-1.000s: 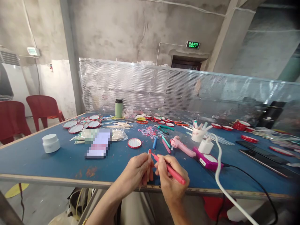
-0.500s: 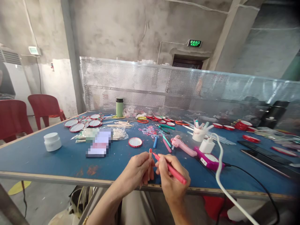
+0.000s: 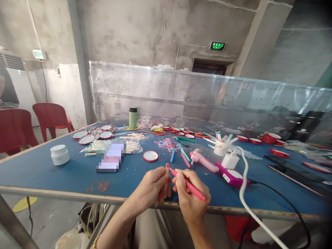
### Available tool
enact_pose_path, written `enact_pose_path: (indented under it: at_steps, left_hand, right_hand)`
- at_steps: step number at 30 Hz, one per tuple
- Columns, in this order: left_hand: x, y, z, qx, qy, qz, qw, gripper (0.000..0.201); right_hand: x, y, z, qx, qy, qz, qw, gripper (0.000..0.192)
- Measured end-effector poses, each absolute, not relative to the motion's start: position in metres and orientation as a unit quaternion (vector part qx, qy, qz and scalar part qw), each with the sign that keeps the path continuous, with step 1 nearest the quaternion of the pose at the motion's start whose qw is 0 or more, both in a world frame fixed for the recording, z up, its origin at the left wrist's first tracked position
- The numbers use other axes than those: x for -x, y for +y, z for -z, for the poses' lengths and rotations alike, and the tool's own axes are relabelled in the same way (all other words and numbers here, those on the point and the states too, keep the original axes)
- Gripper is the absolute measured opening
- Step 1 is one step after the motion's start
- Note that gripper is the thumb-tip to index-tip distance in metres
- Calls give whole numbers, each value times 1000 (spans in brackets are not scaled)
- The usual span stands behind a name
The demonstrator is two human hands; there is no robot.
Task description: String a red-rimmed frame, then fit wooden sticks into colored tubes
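Right hand [image 3: 190, 199] grips red pen [image 3: 188, 185] touching stick [image 3: 166, 178].

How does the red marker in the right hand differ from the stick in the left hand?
The marker is red all over and thick; the stick is pale wood with only its tip red. The marker lies slanted in the right hand; the stick stands near upright in the left hand. The marker's tip meets the stick's red top. Both are held above the table edge.

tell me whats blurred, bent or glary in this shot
Head view: hands and red marker are fairly sharp; a pixelated patch hides something on the blue table; the mesh screen glints with soft daylight; wide lens bows the edges, and the right corners darken and soften.
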State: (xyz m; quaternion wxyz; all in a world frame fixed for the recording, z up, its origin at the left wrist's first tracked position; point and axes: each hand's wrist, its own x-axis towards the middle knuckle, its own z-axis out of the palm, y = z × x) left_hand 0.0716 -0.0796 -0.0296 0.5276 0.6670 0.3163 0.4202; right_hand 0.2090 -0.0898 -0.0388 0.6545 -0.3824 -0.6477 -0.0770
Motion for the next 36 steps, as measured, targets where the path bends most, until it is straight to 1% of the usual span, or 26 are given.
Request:
enact_pose_path:
  at_steps: [14,21,30,36]
  left_hand:
    - [-72,-79,30,-669,323,-417,524,44]
    - [-72,-78,32,-665,320,-417,530,44]
    - [-72,-82,25,-666,332,-411,527,47]
    - [-73,-80,29,-664,325,-416,529,44]
  right_hand:
    - [-209,-90,40,390,-653,75,645,19]
    - [-209,-90,41,384,-633,77,668,17]
    - [-209,-91,41,386,-644,86,655,16]
    - [-209,-90,39,374,-653,87,653,16]
